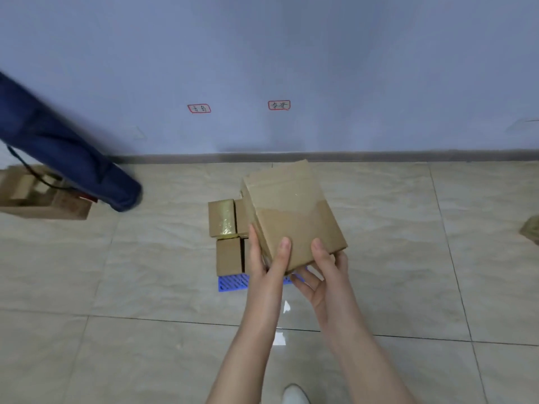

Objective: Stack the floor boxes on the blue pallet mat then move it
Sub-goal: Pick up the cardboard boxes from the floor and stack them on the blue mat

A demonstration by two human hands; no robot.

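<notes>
I hold a plain brown cardboard box [291, 211] in the air with both hands, tilted, over the blue pallet mat [233, 282]. My left hand [267, 260] grips its near left corner, thumb on top. My right hand [323, 272] grips the near right edge, thumb on top and fingers underneath. Two small boxes lie on the mat's left side: one wrapped in shiny tape [222, 217] at the back and a plain one [229, 256] in front. The held box hides the rest of the mat.
A long dark blue bag [67, 158] leans across the left, over an open cardboard box [38, 196] on the tiled floor. A wall with two red-edged labels [199, 108] runs behind. Part of another brown object [532, 228] shows at the right edge. My shoe [296, 395] is below.
</notes>
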